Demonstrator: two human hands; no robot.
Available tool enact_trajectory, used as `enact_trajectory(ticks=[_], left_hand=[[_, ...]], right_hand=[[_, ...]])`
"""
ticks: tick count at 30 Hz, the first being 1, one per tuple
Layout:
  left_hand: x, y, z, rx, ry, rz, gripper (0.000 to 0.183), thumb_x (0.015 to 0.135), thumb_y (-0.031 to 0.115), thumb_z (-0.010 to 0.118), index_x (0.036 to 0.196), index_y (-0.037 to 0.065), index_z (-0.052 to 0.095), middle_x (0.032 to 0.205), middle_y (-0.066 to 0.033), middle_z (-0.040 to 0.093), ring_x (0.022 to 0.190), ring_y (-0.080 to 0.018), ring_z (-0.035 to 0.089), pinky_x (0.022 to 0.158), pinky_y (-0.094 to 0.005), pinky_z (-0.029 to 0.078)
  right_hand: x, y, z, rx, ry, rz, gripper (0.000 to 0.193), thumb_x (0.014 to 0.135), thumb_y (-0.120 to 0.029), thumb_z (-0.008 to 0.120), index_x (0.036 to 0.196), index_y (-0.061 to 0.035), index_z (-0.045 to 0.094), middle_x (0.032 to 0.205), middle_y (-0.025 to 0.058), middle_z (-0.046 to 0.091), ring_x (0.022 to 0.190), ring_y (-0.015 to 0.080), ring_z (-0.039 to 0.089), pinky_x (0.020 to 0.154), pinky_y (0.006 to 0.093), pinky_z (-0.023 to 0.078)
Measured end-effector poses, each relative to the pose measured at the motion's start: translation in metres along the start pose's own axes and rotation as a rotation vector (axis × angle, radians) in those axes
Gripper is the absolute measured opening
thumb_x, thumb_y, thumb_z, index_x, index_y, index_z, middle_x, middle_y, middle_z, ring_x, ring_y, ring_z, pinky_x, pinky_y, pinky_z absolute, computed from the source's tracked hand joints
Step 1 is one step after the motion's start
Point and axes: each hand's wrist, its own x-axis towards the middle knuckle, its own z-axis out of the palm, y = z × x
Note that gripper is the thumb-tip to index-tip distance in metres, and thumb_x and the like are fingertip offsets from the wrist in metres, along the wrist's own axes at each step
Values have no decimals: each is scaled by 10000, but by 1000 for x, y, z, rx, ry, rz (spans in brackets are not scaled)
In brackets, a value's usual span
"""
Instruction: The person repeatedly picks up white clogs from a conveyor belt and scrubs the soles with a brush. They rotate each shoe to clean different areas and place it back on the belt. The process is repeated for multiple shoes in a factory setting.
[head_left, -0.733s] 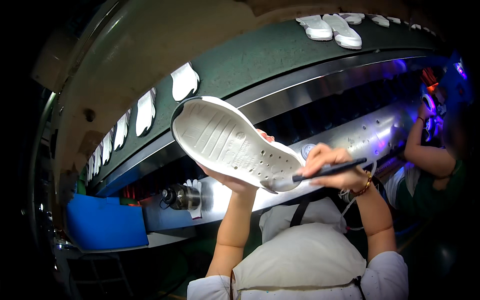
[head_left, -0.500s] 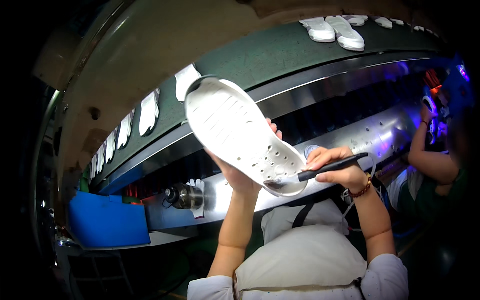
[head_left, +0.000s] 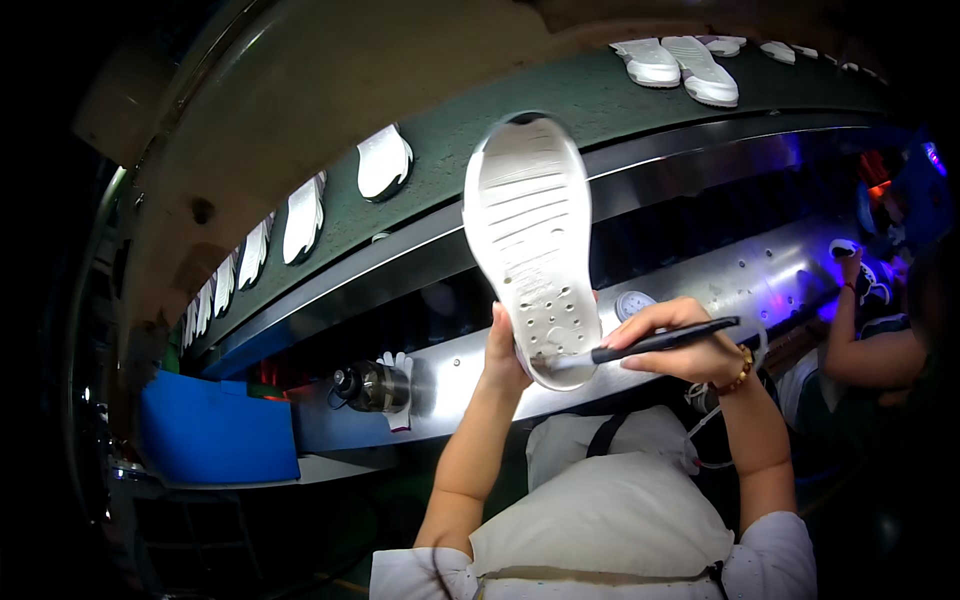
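Note:
My left hand (head_left: 505,352) is closed round the narrow lower part of a white shoe sole (head_left: 530,225), its thumb at the left edge. The sole stands nearly upright, showing its inner face with ridges across the wide part and small holes lower down. At the far end is a dark patch. In my right hand (head_left: 695,345) is a brush with a black handle (head_left: 660,341). The pale bristles touch the inner face near the sole's lower end. Part of my left fingers is hidden behind the sole.
Beyond runs a green conveyor belt (head_left: 480,120) with rows of white soles (head_left: 304,220). On the metal ledge (head_left: 440,385) are a dark bottle (head_left: 375,387), a white glove (head_left: 401,410) and a round white lid-like piece (head_left: 633,303). A blue box (head_left: 215,430) sits left; a co-worker's arm (head_left: 850,340) shows right.
The sole has swung from a leftward tilt to nearly upright, its far end moving right. The brush stays against its lower end. The co-worker's hand has shifted slightly.

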Motion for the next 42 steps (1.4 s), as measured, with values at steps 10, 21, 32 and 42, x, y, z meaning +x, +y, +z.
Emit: enact_trajectory(ticks=[10, 21, 32, 42], left_hand=[[5, 24, -3, 282, 10, -376, 611, 797, 431, 513, 1188, -21, 389, 1069, -129, 529, 943, -172, 544, 796, -297, 456], [5, 35, 5, 280, -217, -670, 617, 750, 271, 551, 1257, -3, 329, 1162, -136, 467, 1000, -175, 498, 835, -275, 405], [-15, 39, -28, -43, 81, -639, 500, 787, 289, 486, 1168, -33, 446, 1104, -156, 524, 946, -206, 544, 821, -296, 423], [-17, 44, -33, -103, 176, -530, 609, 832, 449, 403, 1208, -31, 399, 1175, -171, 472, 1050, -224, 494, 887, -307, 397]], right_hand=[[8, -4, -12, -125, -246, -21, 173, 664, 30, 652, 834, 25, 621, 876, 140, 628, 840, 193, 609, 771, 279, 474], [13, -20, -21, -303, -558, -110, 201, 680, -28, 643, 879, -15, 614, 900, 116, 623, 847, 221, 605, 737, 309, 470], [-22, 4, -15, -316, -315, -150, 163, 687, 15, 640, 847, 1, 618, 873, 126, 631, 873, 201, 602, 794, 286, 463], [-32, -8, -12, -334, -209, -256, 201, 653, 1, 673, 848, -29, 631, 877, 112, 634, 821, 182, 605, 750, 272, 463]])
